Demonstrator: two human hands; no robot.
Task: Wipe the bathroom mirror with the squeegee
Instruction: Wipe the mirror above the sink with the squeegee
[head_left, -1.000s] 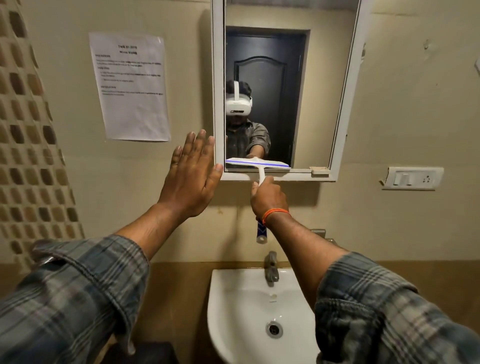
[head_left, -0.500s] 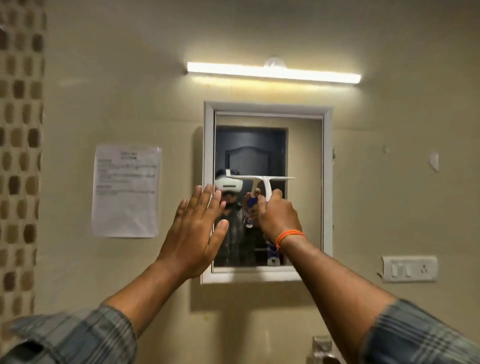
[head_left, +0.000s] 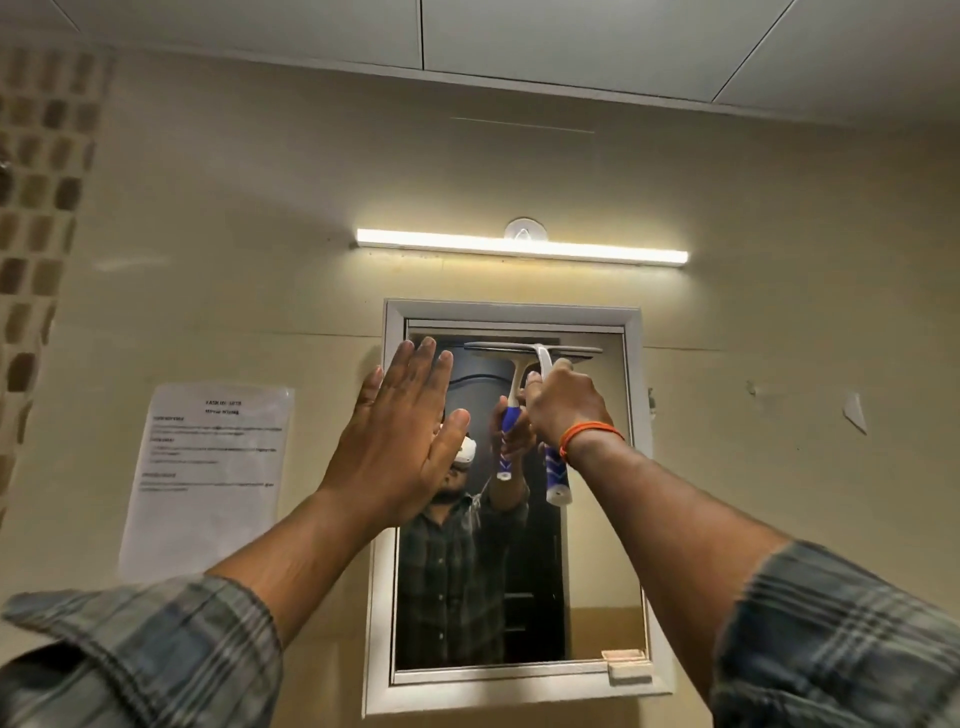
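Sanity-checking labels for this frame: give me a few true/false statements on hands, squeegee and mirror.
1. The right hand grips the squeegee handle. True.
2. The squeegee blade sits at the bottom edge of the mirror. False: it is near the top.
3. The left hand is flat with straight fingers. True.
4. The tube light above the mirror is off. False: it is lit.
5. A printed sheet hangs right of the mirror. False: left.

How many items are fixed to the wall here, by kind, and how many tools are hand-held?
Mirrors: 1, the white-framed mirror
Tube lights: 1, the lit tube light above it
Paper notices: 1, the paper notice left of the mirror
Hand-held tools: 1, the squeegee gripped by the right hand
Total: 4
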